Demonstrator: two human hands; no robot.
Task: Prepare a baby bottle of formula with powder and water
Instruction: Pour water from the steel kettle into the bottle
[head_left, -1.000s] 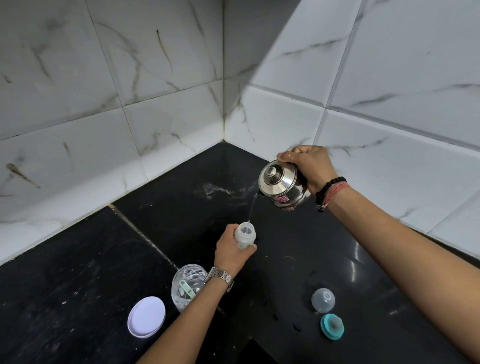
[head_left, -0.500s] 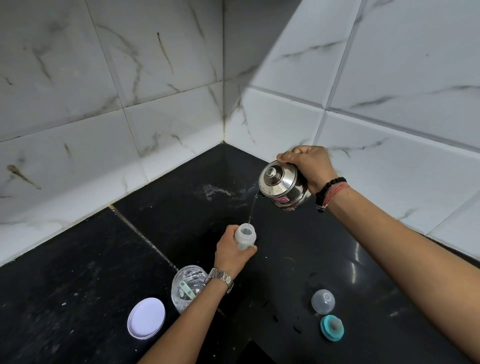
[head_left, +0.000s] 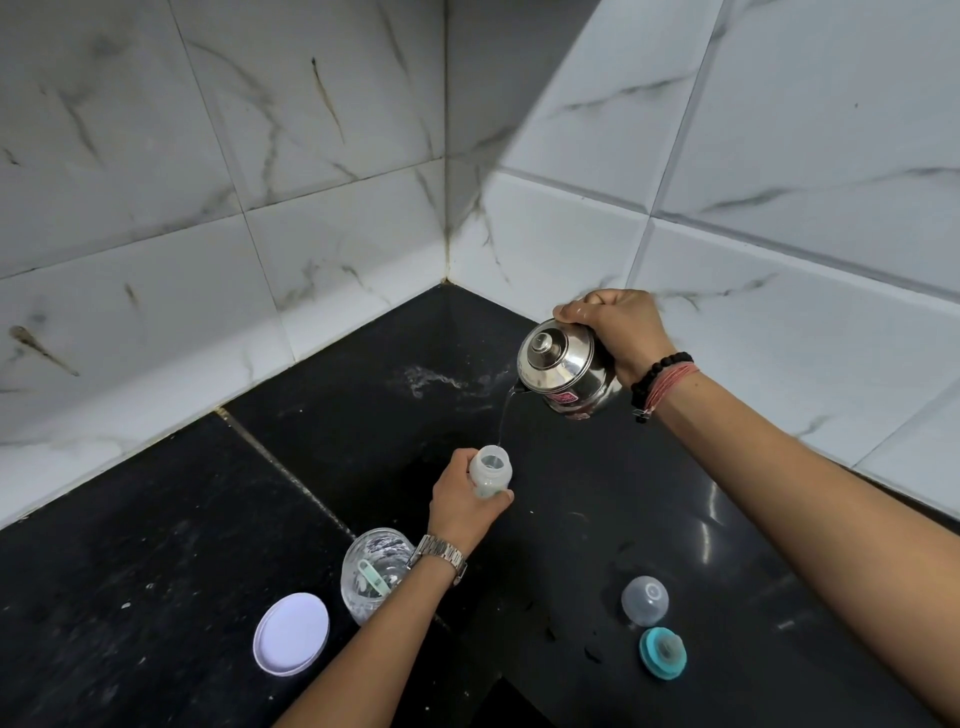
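Observation:
My left hand (head_left: 460, 506) grips a small clear baby bottle (head_left: 491, 472), upright and uncapped, over the black counter (head_left: 156, 545). My right hand (head_left: 618, 332) holds a steel kettle (head_left: 563, 369) tilted toward the left. A thin stream of water (head_left: 504, 418) runs from its spout into the bottle's mouth. A clear powder jar (head_left: 371, 571) with a pale green scoop inside stands open just behind my left wrist.
The jar's white lid (head_left: 291, 634) lies flat at the front left. A clear bottle cap (head_left: 644, 600) and a teal nipple ring (head_left: 663, 652) rest at the front right. White marble-tiled walls (head_left: 311, 156) meet in a corner behind. Spilled powder (head_left: 436, 382) marks the counter.
Almost nothing differs: the kettle stays tilted and the water keeps running into the bottle. Both hands hold their places.

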